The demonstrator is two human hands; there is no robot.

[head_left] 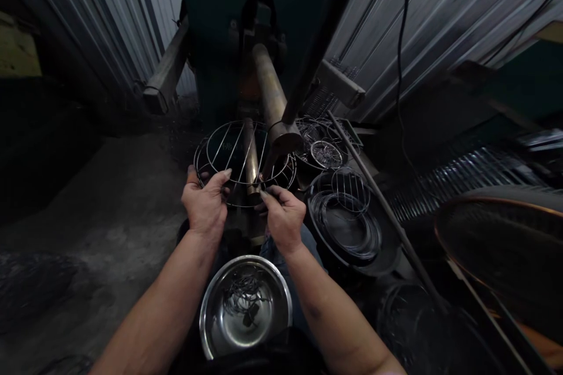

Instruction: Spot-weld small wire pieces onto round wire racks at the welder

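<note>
Corrugated walls (378, 17) enclose a dim corner. At twelve o'clock, the left hand (206, 202) grips a round wire rack (234, 146); apart from it, the right hand (284, 211) curls by the near rim, pinching what, I cannot tell. Bars (263, 151) already span it; loose wires (245, 295) lie in the bowl (275, 316) at six. Fingers hide whether that edge needs joining.

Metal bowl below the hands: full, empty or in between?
In between: a loose tangle of thin scraps lies in the bowl, with bare shiny metal showing around it.
</note>
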